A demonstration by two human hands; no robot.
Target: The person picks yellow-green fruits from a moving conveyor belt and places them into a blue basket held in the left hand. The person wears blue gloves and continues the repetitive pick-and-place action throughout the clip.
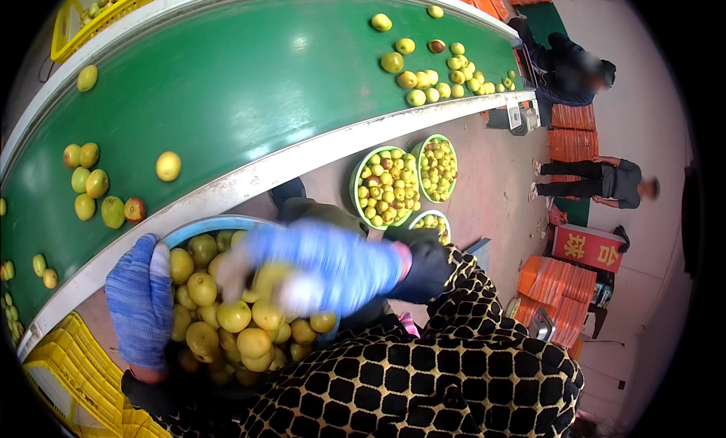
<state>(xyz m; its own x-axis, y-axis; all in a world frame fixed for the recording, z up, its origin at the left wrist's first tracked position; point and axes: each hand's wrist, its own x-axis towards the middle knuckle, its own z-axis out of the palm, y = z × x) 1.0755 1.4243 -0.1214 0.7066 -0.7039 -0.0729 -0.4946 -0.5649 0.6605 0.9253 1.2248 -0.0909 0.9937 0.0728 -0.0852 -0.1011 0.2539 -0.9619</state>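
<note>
A blue tub [210,223] full of yellow-green jujubes [233,315] is in front of me, beside the conveyor. My left hand [139,302], in a blue knitted glove, grips the tub's left side, its pale thumb at the rim. Over the fruit, my right hand [323,268] wears a matching glove and is blurred by motion. A yellow-green jujube [271,280] shows between its thumb and fingers, apparently held. Part of the tub's right side is hidden behind that hand and the patterned black garment [420,375].
Loose jujubes lie on the green conveyor belt [255,80], bordered by a white rail [340,148]. Green basins of fruit [353,191] stand on the floor. Yellow crates [79,370] are at lower left, orange crates [558,296] at right. Two people [610,180] [567,69] are farther off.
</note>
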